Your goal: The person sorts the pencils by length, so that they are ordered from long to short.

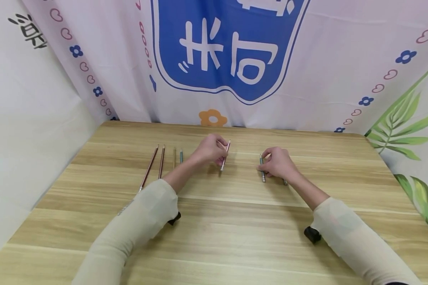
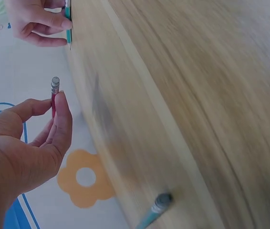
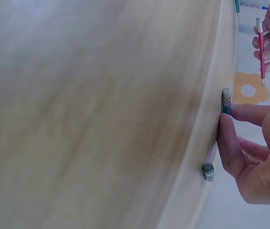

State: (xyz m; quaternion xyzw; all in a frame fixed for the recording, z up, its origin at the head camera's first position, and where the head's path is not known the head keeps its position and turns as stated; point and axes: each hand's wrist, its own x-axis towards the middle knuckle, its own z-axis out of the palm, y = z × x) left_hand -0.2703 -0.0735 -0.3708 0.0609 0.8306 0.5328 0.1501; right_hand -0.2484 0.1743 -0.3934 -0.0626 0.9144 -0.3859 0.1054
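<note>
My left hand (image 1: 211, 149) pinches a red pencil (image 3: 261, 52) between thumb and fingers, held above the table with its eraser end toward me. To its right, my right hand (image 1: 279, 162) pinches a teal pencil (image 1: 262, 170) at the table surface, eraser end also toward me. Another pencil (image 3: 208, 172) lies beside the right hand; mostly its eraser end shows. Left of the left hand, a row of pencils lies on the table: two dark red pencils (image 1: 149, 168), a yellowish pencil (image 1: 174, 158) and a blue pencil (image 1: 181, 156), partly covered by the left arm.
The wood-grain table (image 1: 235, 237) has its back edge against a printed white curtain (image 1: 306, 103). White cloth (image 1: 32, 130) hangs at the left side. A grey-white striped object (image 1: 125, 207) shows partly beside the left sleeve.
</note>
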